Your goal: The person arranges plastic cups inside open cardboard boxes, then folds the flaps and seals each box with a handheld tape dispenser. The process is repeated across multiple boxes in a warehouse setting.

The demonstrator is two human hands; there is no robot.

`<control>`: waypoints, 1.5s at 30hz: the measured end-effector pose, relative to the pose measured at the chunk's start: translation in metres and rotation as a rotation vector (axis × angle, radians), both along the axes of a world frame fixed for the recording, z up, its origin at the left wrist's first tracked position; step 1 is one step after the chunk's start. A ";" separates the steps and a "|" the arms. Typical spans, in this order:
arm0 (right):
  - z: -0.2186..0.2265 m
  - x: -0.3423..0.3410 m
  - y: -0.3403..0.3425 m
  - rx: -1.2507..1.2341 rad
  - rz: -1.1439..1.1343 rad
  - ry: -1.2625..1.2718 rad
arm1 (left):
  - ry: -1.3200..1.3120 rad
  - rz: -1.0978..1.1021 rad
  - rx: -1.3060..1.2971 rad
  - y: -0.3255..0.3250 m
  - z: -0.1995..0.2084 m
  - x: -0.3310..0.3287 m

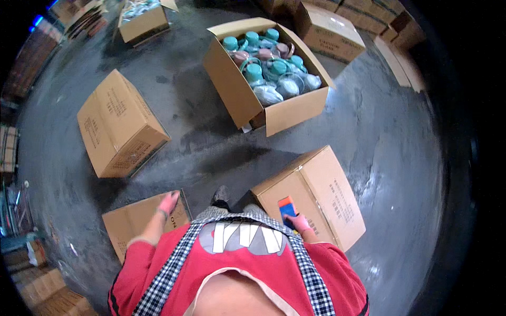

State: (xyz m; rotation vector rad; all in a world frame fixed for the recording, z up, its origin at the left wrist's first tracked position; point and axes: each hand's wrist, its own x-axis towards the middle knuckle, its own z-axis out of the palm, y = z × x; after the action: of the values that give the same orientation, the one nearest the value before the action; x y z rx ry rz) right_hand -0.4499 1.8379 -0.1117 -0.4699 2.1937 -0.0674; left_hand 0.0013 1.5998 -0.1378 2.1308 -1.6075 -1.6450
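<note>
A blue-and-orange tool (288, 210) is held over the right box (324, 192) by the right hand (300, 223), its fingers clamped around the tool's near end; whether the cardboard is touched by the tool cannot be told. The left hand (169, 203) is placed at the far edge of the left box (137, 218); whether its fingers are apart or together cannot be told. The tool should be light and stiff, probably of hard plastic, and is best gripped by its near end, clear of the orange tip. Both boxes look stiff-walled but could be dented at the corners; their weight cannot be judged, the contents being hidden. If lifted, they are best supported under opposite lower edges, since their flat sides may slip against the palms.
</note>
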 end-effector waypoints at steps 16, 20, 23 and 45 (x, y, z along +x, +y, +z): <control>-0.040 0.024 -0.134 -0.326 -1.050 -0.124 | 0.325 -0.593 0.679 -0.235 -0.085 -0.373; -0.052 0.028 -0.139 -0.400 -1.187 -0.118 | 0.836 -0.134 0.790 -0.254 -0.181 -0.437; -0.050 0.043 -0.137 -0.418 -1.421 -0.140 | 0.746 0.253 0.804 -0.249 -0.198 -0.492; -0.036 -0.130 -0.543 -1.055 -1.650 0.074 | 0.195 -1.538 0.295 -0.573 -0.161 -0.605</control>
State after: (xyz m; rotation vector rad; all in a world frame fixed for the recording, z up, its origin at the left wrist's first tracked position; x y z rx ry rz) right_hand -0.5799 1.2952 -0.1477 0.9282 1.8335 -2.0745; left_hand -0.6042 1.0265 -0.2989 0.3426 -3.3135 -2.1740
